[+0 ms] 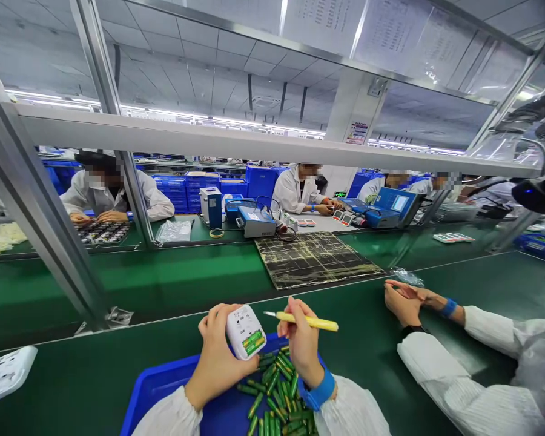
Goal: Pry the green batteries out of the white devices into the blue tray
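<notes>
Factory lighting runs in long strips above a green tabletop (72, 375) on an assembly line, and at its near edge the left hand (218, 357) grips a small white charger (245, 332), fingers wrapped around its back and thumb along the side. It is tilted so the open bay faces up and toward the wearer, probably so the green cells already seated in it can be seen and reached. Just to the right, the right hand (302, 342) pinches a yellow pen-like tool (306, 321) between thumb and fingers, closed firmly on the shaft; its pale tip points left toward the charger, close but not touching it. Both hands hover over a blue tray (163, 387) at the near edge, where a heap of loose green batteries (277, 393) lies directly under the right wrist, handy for picking. That wrist wears a blue band (320, 390).

Farther right, a co-worker's hands (406, 300) rest together on the tabletop, white sleeves trailing off to the right. A white device (4, 375) lies at the near left edge. Beyond the hands, a dark gridded mat (313, 257) sits mid-tabletop, with blue test instruments (254, 221) behind it. Across the far side, people in white coats sit working before stacked blue crates (195, 188)
</notes>
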`<action>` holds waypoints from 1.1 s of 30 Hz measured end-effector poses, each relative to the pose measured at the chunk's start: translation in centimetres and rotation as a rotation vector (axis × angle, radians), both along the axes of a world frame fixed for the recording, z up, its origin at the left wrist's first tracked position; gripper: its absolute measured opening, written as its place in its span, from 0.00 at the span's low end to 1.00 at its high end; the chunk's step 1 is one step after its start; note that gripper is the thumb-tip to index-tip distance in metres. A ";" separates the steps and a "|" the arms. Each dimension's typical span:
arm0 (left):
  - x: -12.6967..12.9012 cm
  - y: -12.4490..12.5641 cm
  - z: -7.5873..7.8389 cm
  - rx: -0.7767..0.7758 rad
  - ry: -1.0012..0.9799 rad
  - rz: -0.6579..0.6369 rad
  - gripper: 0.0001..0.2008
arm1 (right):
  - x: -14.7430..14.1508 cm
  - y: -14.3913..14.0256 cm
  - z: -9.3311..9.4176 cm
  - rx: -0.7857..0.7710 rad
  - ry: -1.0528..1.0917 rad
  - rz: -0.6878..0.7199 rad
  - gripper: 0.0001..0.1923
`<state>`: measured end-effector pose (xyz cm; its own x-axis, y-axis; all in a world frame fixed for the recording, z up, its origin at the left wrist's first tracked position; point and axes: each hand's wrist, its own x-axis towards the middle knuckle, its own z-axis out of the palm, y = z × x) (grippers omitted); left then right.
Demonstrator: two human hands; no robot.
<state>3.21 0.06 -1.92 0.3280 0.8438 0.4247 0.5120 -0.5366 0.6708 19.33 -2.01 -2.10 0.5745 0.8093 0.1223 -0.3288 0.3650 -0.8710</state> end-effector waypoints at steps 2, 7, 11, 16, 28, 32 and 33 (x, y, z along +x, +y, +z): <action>-0.2 0.2 0.2 -0.039 -0.003 0.018 0.32 | 0.2 -0.3 -0.1 -0.026 -0.025 0.012 0.22; -0.5 0.5 0.5 -0.096 -0.043 0.070 0.31 | 0.2 -0.5 -0.1 -0.078 -0.085 0.015 0.22; -0.6 0.4 0.5 -0.124 -0.026 0.053 0.30 | 0.1 -0.4 0.0 -0.060 -0.056 0.037 0.21; -0.7 0.3 0.5 -0.128 0.020 0.007 0.30 | 0.0 -0.3 -0.1 -0.069 -0.082 0.064 0.21; -0.7 0.3 0.6 -0.106 0.033 0.016 0.29 | 0.4 -0.2 -0.2 -0.018 -0.009 0.063 0.20; -0.6 0.3 0.4 -0.071 0.046 -0.001 0.30 | 0.1 -0.5 -0.5 -0.062 -0.084 0.113 0.20; -0.6 0.3 0.4 -0.065 0.050 -0.003 0.30 | 0.0 -0.5 -0.5 -0.075 -0.096 0.117 0.20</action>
